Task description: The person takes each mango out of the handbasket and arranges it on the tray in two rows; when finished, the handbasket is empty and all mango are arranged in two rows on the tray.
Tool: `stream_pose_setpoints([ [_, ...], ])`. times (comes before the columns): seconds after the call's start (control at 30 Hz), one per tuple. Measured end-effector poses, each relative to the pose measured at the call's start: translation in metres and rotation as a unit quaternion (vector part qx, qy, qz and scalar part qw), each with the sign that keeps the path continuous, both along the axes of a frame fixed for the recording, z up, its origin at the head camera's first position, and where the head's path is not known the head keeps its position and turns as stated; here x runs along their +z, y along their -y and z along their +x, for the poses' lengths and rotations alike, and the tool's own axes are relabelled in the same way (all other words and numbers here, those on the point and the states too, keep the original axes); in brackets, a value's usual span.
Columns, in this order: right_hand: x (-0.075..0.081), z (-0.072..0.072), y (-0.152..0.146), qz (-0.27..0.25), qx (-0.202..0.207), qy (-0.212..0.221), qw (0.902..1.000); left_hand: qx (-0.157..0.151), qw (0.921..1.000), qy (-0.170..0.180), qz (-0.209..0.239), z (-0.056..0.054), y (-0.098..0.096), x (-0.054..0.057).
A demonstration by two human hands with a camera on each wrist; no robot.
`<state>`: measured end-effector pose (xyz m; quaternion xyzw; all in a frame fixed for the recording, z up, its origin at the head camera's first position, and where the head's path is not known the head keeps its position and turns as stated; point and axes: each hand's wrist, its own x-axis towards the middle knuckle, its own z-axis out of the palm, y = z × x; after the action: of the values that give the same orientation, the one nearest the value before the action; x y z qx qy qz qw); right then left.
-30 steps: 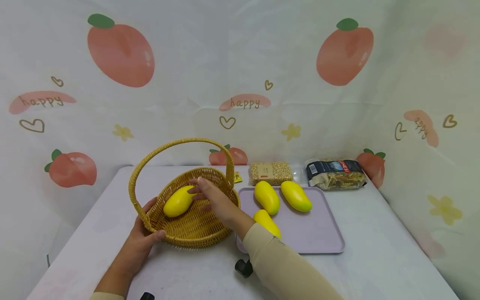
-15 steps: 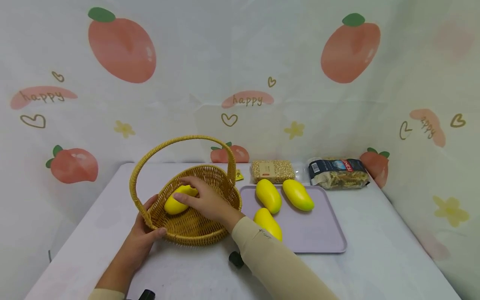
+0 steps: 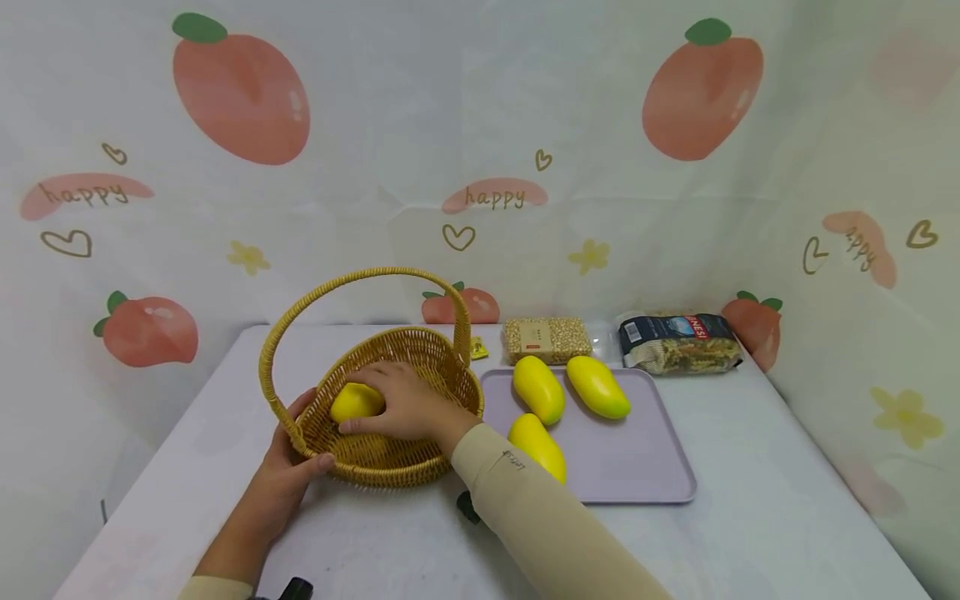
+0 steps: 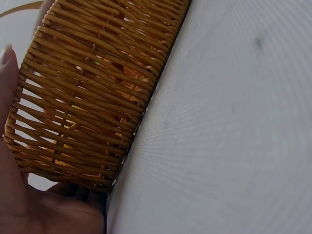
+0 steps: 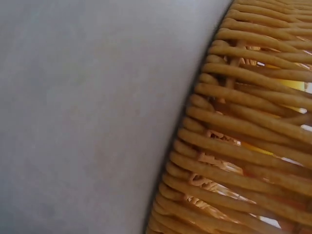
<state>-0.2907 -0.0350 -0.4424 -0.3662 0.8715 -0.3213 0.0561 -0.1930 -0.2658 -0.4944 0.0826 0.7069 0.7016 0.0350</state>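
Observation:
A wicker basket (image 3: 390, 477) with a tall arched handle stands on the table at left of centre in the head view. My left hand (image 3: 288, 471) grips its near left side, the thumb over the rim and the fingers outside; the left wrist view shows this hand (image 4: 53, 209) against the woven wall (image 4: 92, 92). Inside the basket lies a yellow mango (image 3: 354, 402). My right hand (image 3: 401, 402) reaches in over the rim and holds the mango between thumb and fingers, covering its right end. From the right wrist only the basket's outer weave (image 5: 243, 131) and the tabletop show.
To the right, a pale purple tray (image 3: 637, 467) bears three mangoes (image 3: 538, 390), one partly behind the right sleeve. Behind it lie a pack of grains (image 3: 547, 340) and a dark-labelled pasta bag (image 3: 678, 343). A small yellow packet (image 3: 477, 348) is beside the basket.
My right hand has come down from above the mango in the basket and closed its thumb and fingers around it. The left hand keeps its grip on the basket.

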Motion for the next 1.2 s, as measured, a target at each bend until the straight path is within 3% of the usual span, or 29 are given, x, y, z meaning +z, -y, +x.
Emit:
stream_pose_setpoints([
  [0.17,-0.0016,0.0018,0.0016,0.053,-0.021,-0.022,0.9982,-0.003,1.0000,-0.002,0.005,-0.0008,-0.0005,0.0005],
  [0.33,-0.0012,0.0029,0.0026,0.055,-0.041,-0.021,0.9974,-0.002,1.0000,-0.001,0.008,-0.0013,-0.0001,-0.0002],
  [0.63,-0.0039,0.0031,0.0039,0.086,-0.011,0.015,0.9961,-0.003,0.9997,-0.001,0.023,-0.0027,0.0011,-0.0017],
  [1.0,-0.0053,0.0040,0.0022,0.082,-0.088,0.044,0.9918,0.008,0.9997,0.013,0.018,-0.0013,0.0004,-0.0009],
  [1.2,-0.0031,0.0035,0.0004,0.093,-0.099,0.021,0.9905,0.012,0.9996,0.018,0.019,-0.0018,0.0005,-0.0011],
])
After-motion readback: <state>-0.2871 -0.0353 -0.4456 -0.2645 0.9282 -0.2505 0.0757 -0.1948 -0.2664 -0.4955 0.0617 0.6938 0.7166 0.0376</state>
